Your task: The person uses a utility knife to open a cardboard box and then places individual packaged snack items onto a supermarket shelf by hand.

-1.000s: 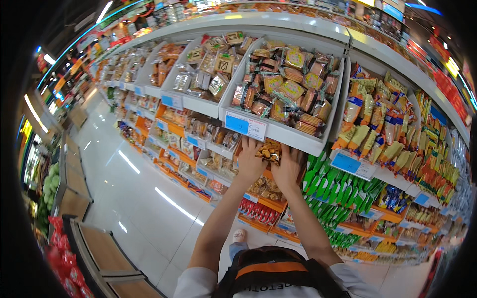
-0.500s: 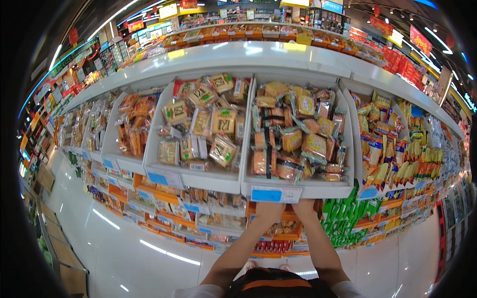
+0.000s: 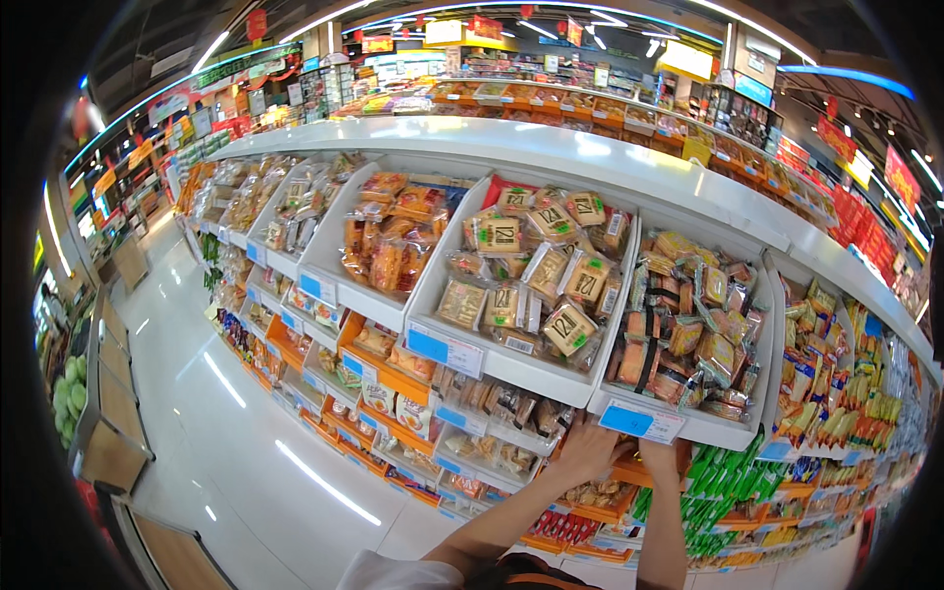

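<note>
Both my hands reach to the shelf below a white bin (image 3: 678,418) of wrapped sandwich-bread packs (image 3: 703,324). My left hand (image 3: 588,450) lies beside the bin's lower left corner, next to an orange-fronted tray (image 3: 615,506) of small packaged snacks. Its fingers stretch out and I see nothing in them. Just right of it, my right hand (image 3: 657,454) goes up under the price label (image 3: 641,421); its fingers are hidden by the bin's front. What it touches cannot be made out.
To the left stands a white bin (image 3: 393,320) of orange-brown bread packs. Square wrapped cakes (image 3: 531,261) fill the bin between. Green packets (image 3: 723,487) hang right of my hands. A produce stand (image 3: 118,457) stands across the tiled aisle floor (image 3: 226,433).
The view has turned left, so the shelves and my hands sit farther right in it. More of my left hand now shows, its fingers out from under the bin's front.
</note>
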Tool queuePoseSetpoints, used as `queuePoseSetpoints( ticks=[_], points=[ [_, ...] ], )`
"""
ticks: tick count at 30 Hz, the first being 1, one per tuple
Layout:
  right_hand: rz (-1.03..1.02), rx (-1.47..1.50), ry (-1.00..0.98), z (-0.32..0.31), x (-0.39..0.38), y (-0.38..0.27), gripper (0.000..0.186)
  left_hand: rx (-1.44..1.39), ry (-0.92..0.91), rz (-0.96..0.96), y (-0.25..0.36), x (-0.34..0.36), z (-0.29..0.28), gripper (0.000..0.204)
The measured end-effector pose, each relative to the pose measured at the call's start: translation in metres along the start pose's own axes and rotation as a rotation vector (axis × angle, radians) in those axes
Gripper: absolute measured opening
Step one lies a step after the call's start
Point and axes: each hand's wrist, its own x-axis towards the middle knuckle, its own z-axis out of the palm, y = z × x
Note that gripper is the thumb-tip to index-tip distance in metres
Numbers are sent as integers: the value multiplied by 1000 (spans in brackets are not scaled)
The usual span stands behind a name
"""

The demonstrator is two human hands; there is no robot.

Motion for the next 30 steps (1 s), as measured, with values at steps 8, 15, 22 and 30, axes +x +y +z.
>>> queuePoseSetpoints(
  ticks=[8,15,22,30],
  points=[
    [-207,-220,185,10,-15,-11,41,31,-22,-41,21,-18,-31,62],
    [-193,-20,479,-10,-62,-77,34,248,79,45,39,-46,-31,60],
    [-114,293,608,-123,-129,-136,29,342,82,65,51,-47,-12,64],
    [-1001,526,1244,-277,-230,-213,17,319,-16,82,67,-97,-5,60]
  ],
)
